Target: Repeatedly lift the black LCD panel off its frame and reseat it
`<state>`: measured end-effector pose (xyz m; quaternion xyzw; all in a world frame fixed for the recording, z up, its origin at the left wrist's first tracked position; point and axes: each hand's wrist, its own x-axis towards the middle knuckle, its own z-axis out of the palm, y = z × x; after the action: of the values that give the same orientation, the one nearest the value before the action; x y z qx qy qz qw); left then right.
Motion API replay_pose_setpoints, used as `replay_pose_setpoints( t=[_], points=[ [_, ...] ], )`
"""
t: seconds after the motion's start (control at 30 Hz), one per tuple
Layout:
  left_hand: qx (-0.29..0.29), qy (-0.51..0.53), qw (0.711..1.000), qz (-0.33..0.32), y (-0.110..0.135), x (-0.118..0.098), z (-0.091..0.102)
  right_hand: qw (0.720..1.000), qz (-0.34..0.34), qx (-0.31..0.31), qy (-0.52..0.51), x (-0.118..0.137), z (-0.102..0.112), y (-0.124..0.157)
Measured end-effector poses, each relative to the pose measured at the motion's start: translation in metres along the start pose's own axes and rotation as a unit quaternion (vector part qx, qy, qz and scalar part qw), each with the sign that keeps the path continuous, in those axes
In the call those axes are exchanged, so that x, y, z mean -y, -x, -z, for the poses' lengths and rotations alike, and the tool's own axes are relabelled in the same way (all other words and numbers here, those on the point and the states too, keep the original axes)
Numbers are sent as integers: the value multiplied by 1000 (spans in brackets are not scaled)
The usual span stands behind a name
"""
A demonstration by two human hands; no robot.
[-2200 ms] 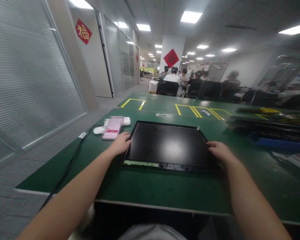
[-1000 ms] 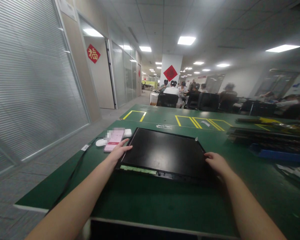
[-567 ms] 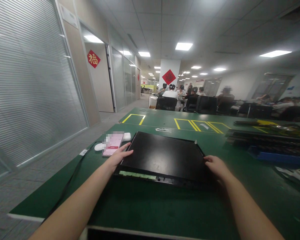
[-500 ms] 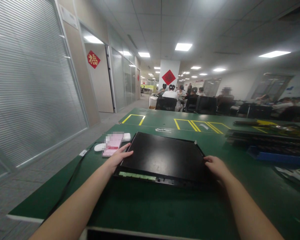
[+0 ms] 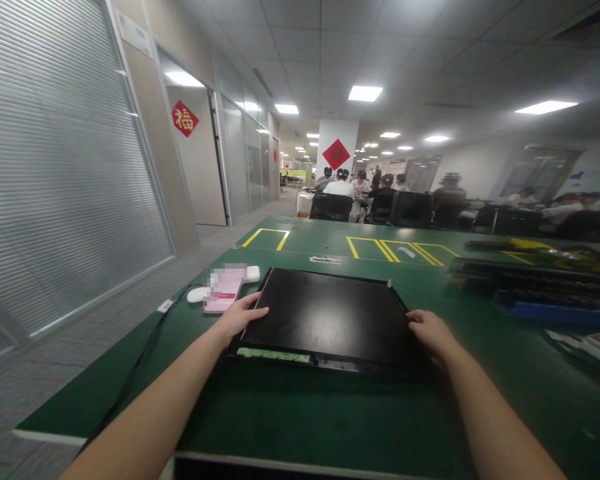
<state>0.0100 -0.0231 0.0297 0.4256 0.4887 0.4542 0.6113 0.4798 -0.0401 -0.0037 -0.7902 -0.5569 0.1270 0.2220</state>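
A black flat display panel (image 5: 330, 313) lies in front of me, its glossy dark face up. Along its near edge runs a green circuit strip (image 5: 274, 355), uncovered on the left part. My left hand (image 5: 237, 319) grips the panel's left edge, thumb over the face and the other fingers at the side. On the opposite edge my right hand (image 5: 427, 328) is closed, thumb and forefinger pinching the rim. The undersides of both grips are hidden. A small pale tab (image 5: 389, 283) shows at the far right corner.
The green table (image 5: 290, 420) carries a phone (image 5: 225, 297), a white mouse-shaped item (image 5: 197, 295) and a black cable (image 5: 135, 367) on the left. Dark stacked parts (image 5: 520, 280) and a blue tray (image 5: 560, 311) lie on the right. Several people sit at tables beyond.
The panel's far edge has come down slightly, and the panel looks flatter. Both hands keep their hold at the two sides. The camera view has shifted a little.
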Motion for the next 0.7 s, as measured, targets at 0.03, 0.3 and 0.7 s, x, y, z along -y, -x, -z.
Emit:
replay_pose_setpoints(
  t=[0.03, 0.3, 0.7],
  points=[
    [0, 1, 1000, -5, 1, -1, -1, 1000, -2, 3, -1, 0, 0, 0],
    [11, 39, 998, -38, 9, -7, -8, 1000, 5, -10, -9, -2, -1, -1],
    [50, 14, 994, -95, 10, -9, -9, 1000, -2, 6, -10, -9, -4, -7]
  ],
)
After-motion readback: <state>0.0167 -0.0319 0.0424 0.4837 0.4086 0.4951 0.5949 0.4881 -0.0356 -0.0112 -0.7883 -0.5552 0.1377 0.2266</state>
